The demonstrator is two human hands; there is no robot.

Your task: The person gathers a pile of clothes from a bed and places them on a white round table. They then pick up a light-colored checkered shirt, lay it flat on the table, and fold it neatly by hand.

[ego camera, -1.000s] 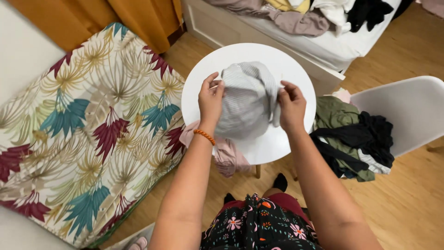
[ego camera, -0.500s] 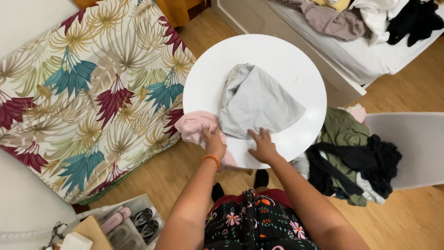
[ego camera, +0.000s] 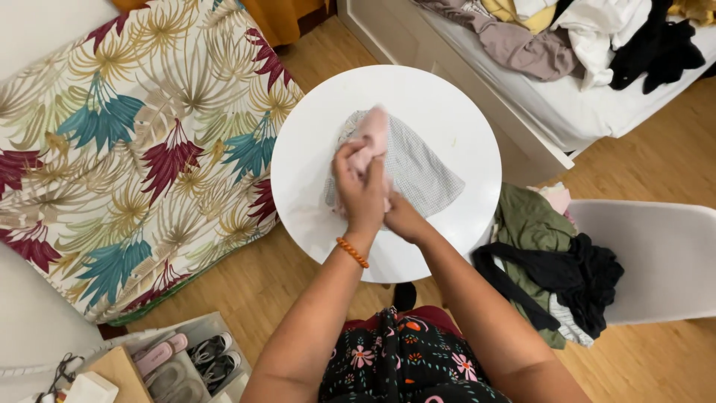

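A pale grey checked garment (ego camera: 418, 168) lies folded on the round white table (ego camera: 455, 97). Over its left part my left hand (ego camera: 360, 188) grips a small pink garment (ego camera: 371, 138), lifted a little above the table. An orange bead bracelet is on that wrist. My right hand (ego camera: 401, 216) sits just below and right of the left, fingers closed on the lower end of the pink garment, partly hidden behind the left hand.
A white chair (ego camera: 656, 254) at the right carries green, black and white clothes (ego camera: 552, 272). A bed (ego camera: 589, 112) with piled clothes is at the top right. A leaf-patterned mattress (ego camera: 127, 149) lies left. A shoe rack (ego camera: 179, 358) stands at the bottom left.
The pink garment hung off the table's left edge; both hands have picked it up and brought it over the grey garment. The view has shifted closer to the table.
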